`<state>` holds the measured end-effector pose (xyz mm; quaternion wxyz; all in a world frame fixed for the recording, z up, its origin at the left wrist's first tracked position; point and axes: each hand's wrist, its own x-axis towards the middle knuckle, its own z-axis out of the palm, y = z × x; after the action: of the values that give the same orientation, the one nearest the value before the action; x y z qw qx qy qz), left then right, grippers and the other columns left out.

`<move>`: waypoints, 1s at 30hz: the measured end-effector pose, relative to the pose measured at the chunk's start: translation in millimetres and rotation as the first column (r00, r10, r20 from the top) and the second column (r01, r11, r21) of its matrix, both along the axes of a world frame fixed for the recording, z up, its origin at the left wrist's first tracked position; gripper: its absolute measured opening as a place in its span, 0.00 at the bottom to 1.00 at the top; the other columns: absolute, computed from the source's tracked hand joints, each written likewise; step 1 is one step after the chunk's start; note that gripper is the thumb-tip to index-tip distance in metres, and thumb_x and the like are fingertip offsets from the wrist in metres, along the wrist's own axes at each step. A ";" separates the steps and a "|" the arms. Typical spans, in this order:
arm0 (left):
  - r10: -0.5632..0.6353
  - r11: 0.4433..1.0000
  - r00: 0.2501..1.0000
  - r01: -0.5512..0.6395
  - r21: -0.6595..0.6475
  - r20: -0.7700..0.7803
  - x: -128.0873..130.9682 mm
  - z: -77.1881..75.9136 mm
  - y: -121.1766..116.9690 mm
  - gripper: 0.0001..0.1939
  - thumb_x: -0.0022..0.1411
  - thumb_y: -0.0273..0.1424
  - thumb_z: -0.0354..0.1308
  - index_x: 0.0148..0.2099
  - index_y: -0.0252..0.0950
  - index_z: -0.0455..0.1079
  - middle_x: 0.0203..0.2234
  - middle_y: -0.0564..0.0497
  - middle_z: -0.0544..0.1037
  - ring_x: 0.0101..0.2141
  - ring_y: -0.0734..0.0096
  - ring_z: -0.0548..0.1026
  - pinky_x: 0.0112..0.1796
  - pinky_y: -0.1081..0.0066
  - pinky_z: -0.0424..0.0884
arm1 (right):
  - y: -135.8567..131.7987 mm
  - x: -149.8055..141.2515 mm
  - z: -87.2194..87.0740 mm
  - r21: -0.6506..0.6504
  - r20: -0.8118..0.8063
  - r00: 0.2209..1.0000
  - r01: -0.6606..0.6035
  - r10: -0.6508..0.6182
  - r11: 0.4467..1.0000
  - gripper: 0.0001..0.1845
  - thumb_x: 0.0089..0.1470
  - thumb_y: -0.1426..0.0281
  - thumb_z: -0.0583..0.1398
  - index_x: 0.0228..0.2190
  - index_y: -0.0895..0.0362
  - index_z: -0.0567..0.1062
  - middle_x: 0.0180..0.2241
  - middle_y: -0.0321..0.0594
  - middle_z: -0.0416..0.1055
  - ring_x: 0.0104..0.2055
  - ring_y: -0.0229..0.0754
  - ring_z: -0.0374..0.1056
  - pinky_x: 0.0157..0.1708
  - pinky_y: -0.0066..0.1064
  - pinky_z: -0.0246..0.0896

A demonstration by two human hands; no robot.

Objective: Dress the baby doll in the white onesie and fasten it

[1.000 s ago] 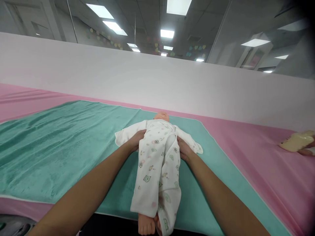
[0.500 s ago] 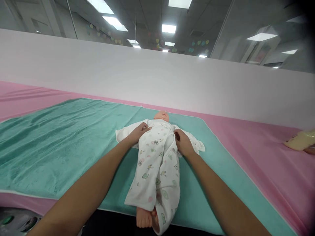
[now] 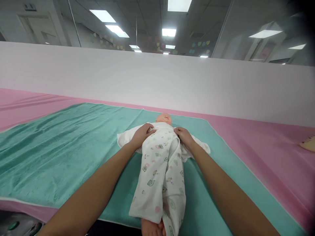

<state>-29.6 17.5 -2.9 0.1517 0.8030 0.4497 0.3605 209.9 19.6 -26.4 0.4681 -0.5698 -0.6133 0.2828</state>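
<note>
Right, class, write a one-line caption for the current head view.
Left hand and right hand at the waist of patterned trousers on a doll lying on a teal cloth.

Two bare hands at the waist of a doll lying on its back in white printed clothes.
The left hand [image 3: 142, 135] and right hand [image 3: 184, 137] touch opposite sides of the waist of the printed trousers [image 3: 156, 165]; the white top [image 3: 128, 136] spreads its sleeves outward. The doll's head [image 3: 164, 118] points toward the pale wall [image 3: 147, 78], and a bare foot [image 3: 150, 226] shows below one cuff. Under the doll, a teal cloth [image 3: 73, 147] lies over the pink-covered worktop [image 3: 258, 141]; a cream-coloured item [image 3: 308, 144] is cut off at the right edge.
</note>
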 end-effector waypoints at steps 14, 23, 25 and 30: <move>0.183 0.964 0.955 -0.127 -0.236 0.235 3.7 -4.5 12.7 0.12 0.61 0.37 0.45 0.34 0.36 0.65 0.30 0.51 0.72 0.33 0.68 0.68 0.34 0.71 0.61 | 0.0 -17.3 23.9 0.167 0.252 0.965 -0.110 0.065 0.980 0.13 0.50 0.58 0.54 0.25 0.54 0.64 0.23 0.30 0.59 0.27 0.36 0.55 0.29 0.28 0.49; -0.065 0.921 0.889 0.229 -0.316 0.454 -0.8 3.0 8.8 0.17 0.54 0.45 0.52 0.34 0.35 0.66 0.29 0.52 0.70 0.31 0.71 0.66 0.31 0.73 0.61 | -4.2 -35.5 46.0 0.163 0.391 0.899 -0.281 0.199 0.946 0.14 0.49 0.58 0.56 0.35 0.51 0.73 0.38 0.38 0.67 0.37 0.41 0.60 0.37 0.32 0.54; -0.117 0.900 0.865 0.300 -0.317 0.488 -1.7 4.9 6.2 0.17 0.51 0.45 0.56 0.34 0.35 0.66 0.28 0.52 0.69 0.29 0.73 0.66 0.30 0.74 0.61 | -4.7 -45.0 52.3 0.192 0.488 0.859 -0.277 0.154 0.941 0.11 0.49 0.61 0.56 0.32 0.51 0.73 0.36 0.38 0.67 0.38 0.41 0.60 0.37 0.33 0.53; -0.174 0.856 0.855 0.377 -0.355 0.489 -5.3 9.8 -0.1 0.19 0.48 0.45 0.59 0.36 0.36 0.66 0.26 0.54 0.67 0.27 0.75 0.65 0.28 0.74 0.59 | -7.1 -60.9 59.6 0.179 0.517 0.850 -0.227 0.105 0.958 0.06 0.45 0.65 0.57 0.24 0.54 0.69 0.30 0.35 0.66 0.36 0.40 0.60 0.33 0.31 0.52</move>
<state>-34.9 17.4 7.0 0.4770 0.7026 0.3500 0.3954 149.0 12.5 33.2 0.3295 -0.5094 -0.7898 0.0905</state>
